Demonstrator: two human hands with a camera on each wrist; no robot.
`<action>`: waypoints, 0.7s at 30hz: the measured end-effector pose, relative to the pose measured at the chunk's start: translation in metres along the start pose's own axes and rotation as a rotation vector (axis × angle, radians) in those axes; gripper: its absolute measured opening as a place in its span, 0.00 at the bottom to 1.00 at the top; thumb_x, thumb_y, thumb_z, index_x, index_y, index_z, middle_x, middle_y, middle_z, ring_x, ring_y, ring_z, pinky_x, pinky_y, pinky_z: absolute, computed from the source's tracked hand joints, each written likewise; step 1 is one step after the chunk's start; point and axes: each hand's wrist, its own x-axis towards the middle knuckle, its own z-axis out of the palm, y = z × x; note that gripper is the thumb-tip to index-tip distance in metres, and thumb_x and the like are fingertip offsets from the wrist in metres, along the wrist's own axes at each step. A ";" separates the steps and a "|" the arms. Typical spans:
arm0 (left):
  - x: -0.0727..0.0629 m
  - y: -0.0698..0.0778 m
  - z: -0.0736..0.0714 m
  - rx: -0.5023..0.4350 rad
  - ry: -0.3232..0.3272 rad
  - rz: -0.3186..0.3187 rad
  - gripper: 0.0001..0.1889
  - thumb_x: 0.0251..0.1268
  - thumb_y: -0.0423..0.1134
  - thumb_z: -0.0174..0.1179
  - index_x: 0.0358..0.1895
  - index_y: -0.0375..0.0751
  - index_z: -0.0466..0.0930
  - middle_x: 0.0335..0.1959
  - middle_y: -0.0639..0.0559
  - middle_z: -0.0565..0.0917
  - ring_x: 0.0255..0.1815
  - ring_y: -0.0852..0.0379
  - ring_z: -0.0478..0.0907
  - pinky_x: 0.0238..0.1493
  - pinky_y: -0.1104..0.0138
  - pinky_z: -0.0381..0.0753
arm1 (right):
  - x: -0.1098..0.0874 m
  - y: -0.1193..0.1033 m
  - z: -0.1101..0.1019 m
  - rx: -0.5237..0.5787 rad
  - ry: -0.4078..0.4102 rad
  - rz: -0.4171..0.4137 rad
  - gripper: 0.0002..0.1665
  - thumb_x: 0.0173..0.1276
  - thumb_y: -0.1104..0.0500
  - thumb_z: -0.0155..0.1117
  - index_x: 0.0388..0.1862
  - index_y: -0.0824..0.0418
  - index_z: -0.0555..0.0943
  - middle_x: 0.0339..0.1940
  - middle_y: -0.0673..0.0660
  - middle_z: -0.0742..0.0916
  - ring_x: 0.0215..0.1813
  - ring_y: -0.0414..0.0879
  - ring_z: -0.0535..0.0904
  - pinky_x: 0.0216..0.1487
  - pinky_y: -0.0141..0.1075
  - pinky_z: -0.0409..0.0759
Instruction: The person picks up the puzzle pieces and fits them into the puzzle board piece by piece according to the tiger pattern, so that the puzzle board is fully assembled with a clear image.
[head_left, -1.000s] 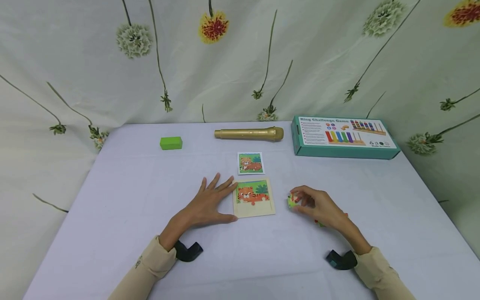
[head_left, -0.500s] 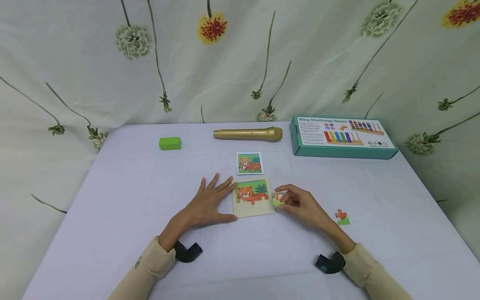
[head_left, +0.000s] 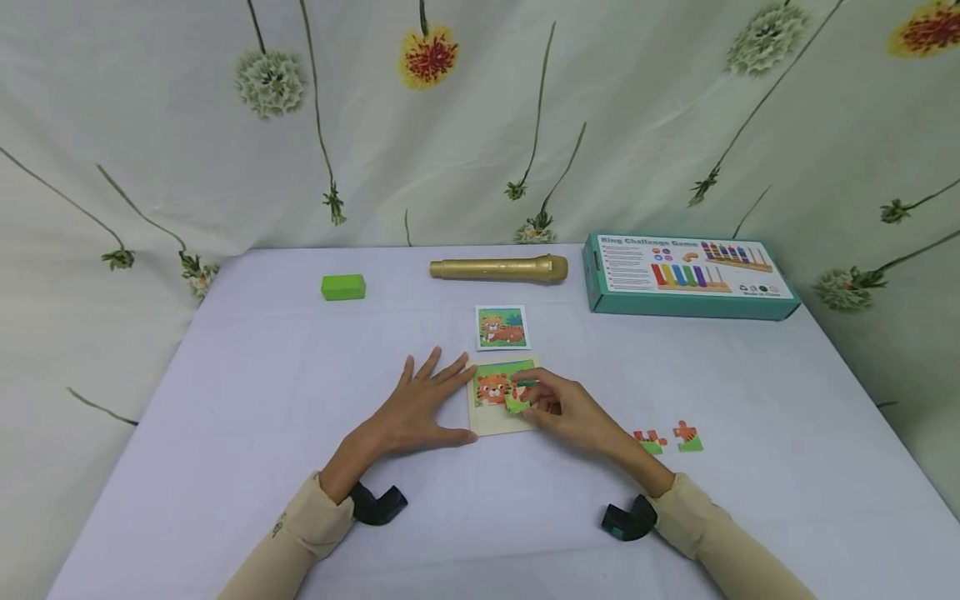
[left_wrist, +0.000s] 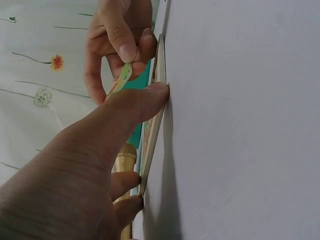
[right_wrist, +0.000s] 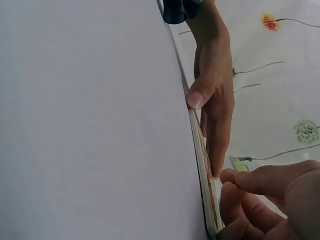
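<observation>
A square wooden puzzle board lies mid-table, its upper part filled with a tiger picture and its lower strip bare wood. Spread fingers of my left hand rest against the board's left side, thumb at the lower corner. Above the board, my right hand pinches a green and orange puzzle piece between thumb and fingers; the left wrist view shows this piece tilted and off the board. Part of the tiger picture is hidden behind the right hand. Two loose puzzle pieces lie by the right forearm.
A small tiger picture card lies just beyond the board. Farther back are a green block, a gold microphone and a teal game box. A flowered cloth hangs behind the table.
My right hand has carried the puzzle piece leftward from beside the board to above it. Both loose pieces by the forearm have come into view. The left hand has stayed in place.
</observation>
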 end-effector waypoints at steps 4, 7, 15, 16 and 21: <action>0.001 0.000 0.001 0.012 -0.008 -0.004 0.51 0.47 0.68 0.64 0.75 0.54 0.55 0.77 0.55 0.52 0.78 0.42 0.34 0.72 0.40 0.28 | 0.004 -0.005 0.003 -0.038 -0.004 0.005 0.27 0.62 0.68 0.66 0.61 0.60 0.74 0.32 0.51 0.84 0.28 0.40 0.72 0.30 0.28 0.71; 0.002 0.000 0.001 0.021 -0.012 -0.009 0.51 0.47 0.69 0.63 0.75 0.56 0.55 0.77 0.56 0.51 0.78 0.43 0.34 0.72 0.41 0.28 | 0.006 -0.008 0.006 -0.055 -0.015 0.007 0.27 0.61 0.67 0.67 0.61 0.61 0.75 0.32 0.50 0.85 0.28 0.39 0.72 0.30 0.28 0.72; 0.001 -0.002 0.001 0.018 -0.002 0.004 0.50 0.48 0.68 0.64 0.75 0.55 0.55 0.77 0.57 0.51 0.78 0.43 0.34 0.72 0.40 0.28 | 0.012 -0.009 0.013 -0.093 -0.048 -0.035 0.27 0.59 0.64 0.71 0.58 0.60 0.78 0.29 0.46 0.82 0.25 0.37 0.70 0.26 0.27 0.68; 0.001 -0.002 0.001 0.018 -0.004 0.002 0.50 0.48 0.68 0.64 0.75 0.55 0.55 0.77 0.57 0.51 0.78 0.43 0.34 0.72 0.41 0.27 | 0.013 -0.010 0.014 -0.094 -0.054 -0.041 0.27 0.59 0.64 0.71 0.58 0.60 0.78 0.28 0.46 0.82 0.24 0.37 0.69 0.25 0.27 0.68; 0.001 -0.003 0.002 0.011 0.002 0.008 0.50 0.48 0.68 0.64 0.75 0.55 0.55 0.77 0.57 0.51 0.78 0.43 0.34 0.72 0.41 0.27 | 0.017 -0.012 0.019 -0.144 -0.069 -0.040 0.26 0.59 0.63 0.71 0.57 0.60 0.79 0.26 0.45 0.79 0.23 0.35 0.67 0.24 0.26 0.65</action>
